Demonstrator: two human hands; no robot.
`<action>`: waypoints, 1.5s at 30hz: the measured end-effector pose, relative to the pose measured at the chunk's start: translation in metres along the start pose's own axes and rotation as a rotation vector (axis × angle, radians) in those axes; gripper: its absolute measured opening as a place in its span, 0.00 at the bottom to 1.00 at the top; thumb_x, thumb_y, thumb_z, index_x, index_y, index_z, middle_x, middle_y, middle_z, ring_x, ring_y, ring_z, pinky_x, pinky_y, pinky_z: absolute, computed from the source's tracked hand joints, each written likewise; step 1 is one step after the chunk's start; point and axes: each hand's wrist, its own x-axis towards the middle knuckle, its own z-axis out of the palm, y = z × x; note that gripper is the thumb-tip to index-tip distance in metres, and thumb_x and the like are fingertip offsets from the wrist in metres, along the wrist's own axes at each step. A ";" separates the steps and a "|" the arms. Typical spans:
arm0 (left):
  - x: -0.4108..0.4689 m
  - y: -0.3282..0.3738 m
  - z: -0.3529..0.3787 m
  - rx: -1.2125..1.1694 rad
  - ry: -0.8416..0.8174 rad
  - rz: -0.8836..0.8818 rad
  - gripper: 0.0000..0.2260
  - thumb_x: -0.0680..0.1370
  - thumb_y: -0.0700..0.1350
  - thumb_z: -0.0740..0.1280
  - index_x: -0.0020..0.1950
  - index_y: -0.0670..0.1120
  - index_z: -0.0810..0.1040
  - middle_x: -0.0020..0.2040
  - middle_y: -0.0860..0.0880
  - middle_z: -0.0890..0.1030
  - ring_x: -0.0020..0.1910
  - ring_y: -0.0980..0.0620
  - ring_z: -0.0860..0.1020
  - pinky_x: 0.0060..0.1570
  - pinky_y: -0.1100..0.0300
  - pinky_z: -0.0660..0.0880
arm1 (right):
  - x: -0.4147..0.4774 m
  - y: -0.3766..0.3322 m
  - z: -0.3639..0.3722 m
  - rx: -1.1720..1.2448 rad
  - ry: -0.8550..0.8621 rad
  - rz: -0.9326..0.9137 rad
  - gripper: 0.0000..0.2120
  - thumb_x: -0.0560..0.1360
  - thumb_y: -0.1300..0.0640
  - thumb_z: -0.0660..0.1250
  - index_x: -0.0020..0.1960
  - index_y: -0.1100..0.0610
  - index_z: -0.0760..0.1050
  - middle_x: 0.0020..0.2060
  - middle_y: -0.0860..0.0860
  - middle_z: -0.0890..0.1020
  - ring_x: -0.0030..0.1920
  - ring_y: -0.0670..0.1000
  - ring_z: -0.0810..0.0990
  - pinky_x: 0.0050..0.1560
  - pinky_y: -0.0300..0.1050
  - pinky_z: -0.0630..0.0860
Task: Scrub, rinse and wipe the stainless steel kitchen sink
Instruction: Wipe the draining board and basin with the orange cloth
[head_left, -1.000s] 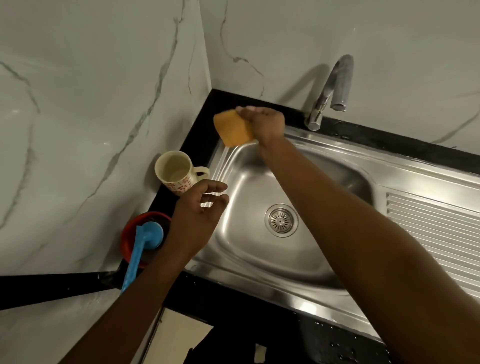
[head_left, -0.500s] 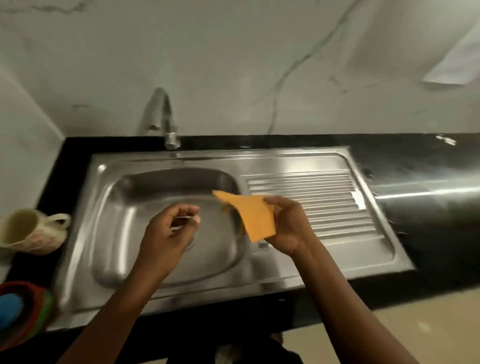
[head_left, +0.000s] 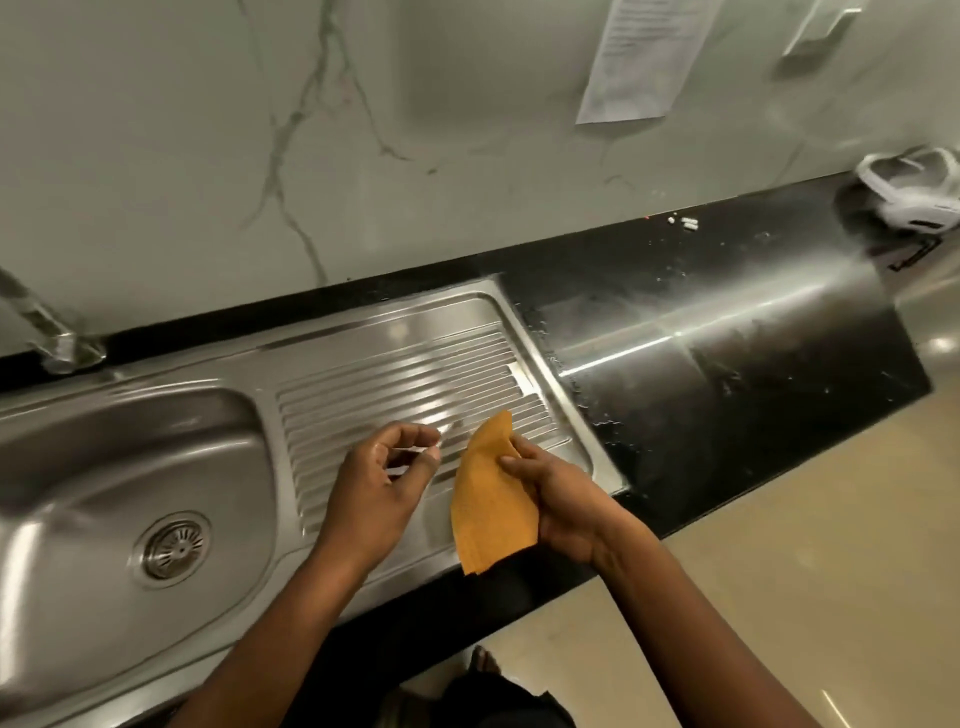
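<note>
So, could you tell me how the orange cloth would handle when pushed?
Probably floppy: the orange cloth droops and curves where the right hand holds it. Likely light, since one hand carries it. It may bunch on the ribbed drainboard.

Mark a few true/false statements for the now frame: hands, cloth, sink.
1. The right hand holds the cloth. True.
2. The cloth lies in the basin. False: it is held up over the front of the drainboard.
3. The left hand holds nothing. True.
4. The cloth covers the drain. False: the drain is bare, left of both hands.
</note>
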 end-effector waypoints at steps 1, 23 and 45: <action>0.004 0.002 0.013 -0.003 -0.005 -0.005 0.06 0.80 0.43 0.73 0.53 0.54 0.84 0.51 0.60 0.86 0.52 0.61 0.83 0.53 0.61 0.78 | 0.002 -0.008 -0.009 -0.050 0.017 -0.018 0.20 0.86 0.60 0.60 0.75 0.44 0.70 0.63 0.56 0.81 0.60 0.59 0.83 0.54 0.54 0.82; 0.069 -0.020 0.086 0.032 0.170 -0.134 0.05 0.81 0.46 0.72 0.55 0.55 0.84 0.52 0.60 0.86 0.54 0.57 0.83 0.55 0.56 0.81 | 0.288 -0.242 -0.065 -1.852 0.280 -0.667 0.34 0.80 0.64 0.61 0.84 0.56 0.54 0.66 0.63 0.77 0.62 0.65 0.78 0.58 0.61 0.75; 0.046 0.003 0.092 0.023 -0.012 -0.101 0.05 0.80 0.45 0.72 0.54 0.54 0.85 0.52 0.58 0.86 0.53 0.56 0.83 0.57 0.52 0.81 | 0.104 -0.040 -0.200 -1.613 0.114 -0.515 0.25 0.88 0.46 0.53 0.84 0.39 0.53 0.83 0.39 0.48 0.84 0.50 0.41 0.82 0.53 0.40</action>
